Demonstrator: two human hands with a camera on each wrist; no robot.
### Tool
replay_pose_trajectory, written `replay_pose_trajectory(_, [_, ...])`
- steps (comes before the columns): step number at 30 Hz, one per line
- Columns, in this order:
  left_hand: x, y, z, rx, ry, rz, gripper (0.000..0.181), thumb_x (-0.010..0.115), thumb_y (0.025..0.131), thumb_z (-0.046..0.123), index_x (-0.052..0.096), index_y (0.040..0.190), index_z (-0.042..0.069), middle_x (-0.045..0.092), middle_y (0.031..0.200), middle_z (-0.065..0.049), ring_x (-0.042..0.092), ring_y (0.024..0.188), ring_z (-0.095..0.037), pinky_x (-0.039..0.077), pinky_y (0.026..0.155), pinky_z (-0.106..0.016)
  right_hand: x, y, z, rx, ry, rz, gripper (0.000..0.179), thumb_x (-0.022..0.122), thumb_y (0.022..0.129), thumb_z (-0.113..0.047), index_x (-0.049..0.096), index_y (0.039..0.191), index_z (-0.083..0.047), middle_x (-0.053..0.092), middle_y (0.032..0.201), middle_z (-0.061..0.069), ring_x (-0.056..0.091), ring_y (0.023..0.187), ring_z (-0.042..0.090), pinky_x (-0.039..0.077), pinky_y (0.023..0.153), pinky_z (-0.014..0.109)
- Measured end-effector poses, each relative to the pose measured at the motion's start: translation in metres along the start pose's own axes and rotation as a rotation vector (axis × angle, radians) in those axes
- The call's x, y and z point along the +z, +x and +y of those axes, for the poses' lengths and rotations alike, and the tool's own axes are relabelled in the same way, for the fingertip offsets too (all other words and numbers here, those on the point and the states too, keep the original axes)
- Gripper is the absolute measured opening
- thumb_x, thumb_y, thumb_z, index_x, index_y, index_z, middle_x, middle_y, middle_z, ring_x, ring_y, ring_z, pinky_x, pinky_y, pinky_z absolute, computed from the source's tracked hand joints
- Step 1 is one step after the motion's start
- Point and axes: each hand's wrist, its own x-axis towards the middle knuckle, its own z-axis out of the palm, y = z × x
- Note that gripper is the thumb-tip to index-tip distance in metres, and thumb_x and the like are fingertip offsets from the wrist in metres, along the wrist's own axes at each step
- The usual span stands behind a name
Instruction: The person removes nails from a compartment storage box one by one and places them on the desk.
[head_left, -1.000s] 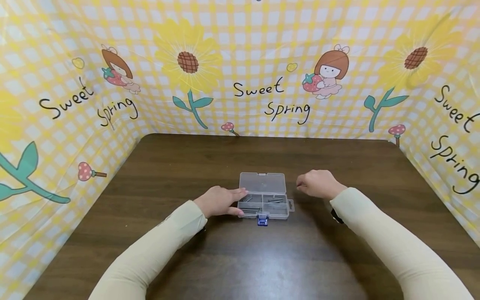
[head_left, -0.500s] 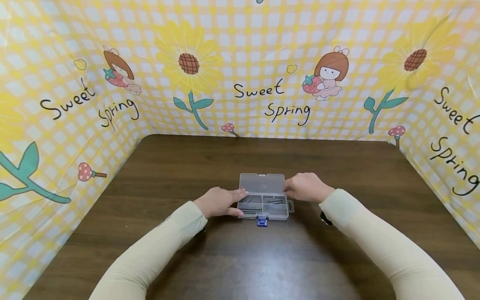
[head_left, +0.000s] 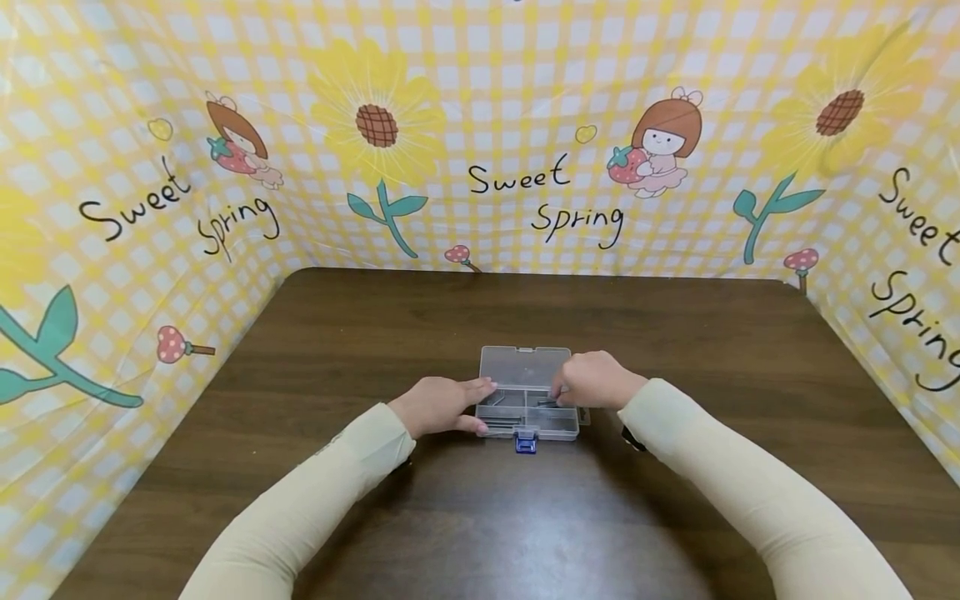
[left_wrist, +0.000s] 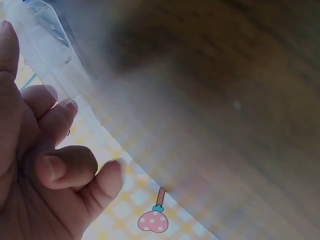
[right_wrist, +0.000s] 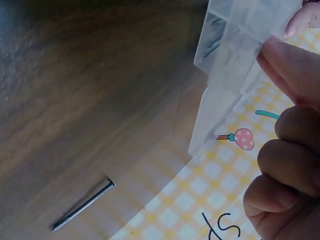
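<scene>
Probably, the clear plastic box point(head_left: 562, 435) at the middle of the table point(head_left: 375, 517) is light and stiff, its thin walls apt to crack under a hard squeeze and its base likely to slide. Bracing the low side wall looks safer than gripping the lid point(head_left: 517, 367), which stands open at 12 o'clock, opposite the blue latch point(head_left: 526, 443) at 6. The long nails point(head_left: 502, 421) in the 7 o'clock compartment and the shorter nails point(head_left: 546, 404) in the 2 o'clock one should feel hard, slick and light; mid-shank is the best hold, away from the points. In the right wrist view, 1 loose nail point(right_wrist: 84, 204) lies on the table, apart from the box.

The left hand point(head_left: 438, 404) rests at 9 o'clock, thumb and fingers spread apart, touching the box's side. The right hand point(head_left: 596, 379) is at 2 o'clock, fingers curled, fingertips down at that compartment; I cannot tell whether they pinch a nail.
</scene>
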Motion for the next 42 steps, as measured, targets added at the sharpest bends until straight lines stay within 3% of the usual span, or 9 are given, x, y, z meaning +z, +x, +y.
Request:
replay_pose_trajectory(9, [0.0, 0.0, 0.002, -0.028, 0.013, -0.012, 0.074, 0.058, 0.086, 0.051, 0.042, 0.146, 0.012, 0.04, 0.149, -0.003, 0.065, 0.098, -0.024, 0.051, 0.077, -0.036, 0.005, 0.005, -0.002, -0.025, -0.014, -0.031, 0.007, 0.072, 0.085, -0.012, 0.077, 0.087, -0.016, 0.072, 0.093, -0.002, 0.067, 0.086, 0.015, 0.053, 0.07, 0.035])
replay_pose_trajectory(20, [-0.004, 0.001, 0.003, -0.042, -0.009, -0.044, 0.074, 0.059, 0.088, 0.05, 0.039, 0.148, 0.013, 0.039, 0.15, -0.002, 0.059, 0.114, -0.024, 0.048, 0.087, -0.039, 0.01, 0.008, -0.001, -0.02, -0.036, -0.04, 0.006, 0.072, 0.084, -0.011, 0.076, 0.083, -0.016, 0.071, 0.087, -0.003, 0.065, 0.075, 0.012, 0.053, 0.065, 0.034])
replay_pose_trajectory(28, [-0.001, 0.001, 0.001, -0.034, 0.002, -0.033, 0.073, 0.059, 0.087, 0.051, 0.041, 0.147, 0.012, 0.04, 0.149, -0.003, 0.057, 0.116, -0.023, 0.047, 0.089, -0.039, 0.011, 0.011, -0.003, 0.0, -0.027, -0.059, 0.007, 0.071, 0.086, -0.011, 0.077, 0.087, -0.014, 0.072, 0.09, 0.0, 0.066, 0.08, 0.014, 0.053, 0.07, 0.034])
replay_pose_trajectory(42, [-0.006, 0.001, 0.004, -0.049, -0.006, -0.056, 0.074, 0.059, 0.088, 0.05, 0.04, 0.147, 0.011, 0.04, 0.149, -0.004, 0.053, 0.122, -0.022, 0.046, 0.092, -0.039, 0.007, 0.015, -0.005, 0.034, 0.01, -0.125, 0.01, 0.07, 0.087, -0.011, 0.072, 0.078, -0.014, 0.067, 0.079, -0.003, 0.056, 0.066, 0.009, 0.052, 0.066, 0.031])
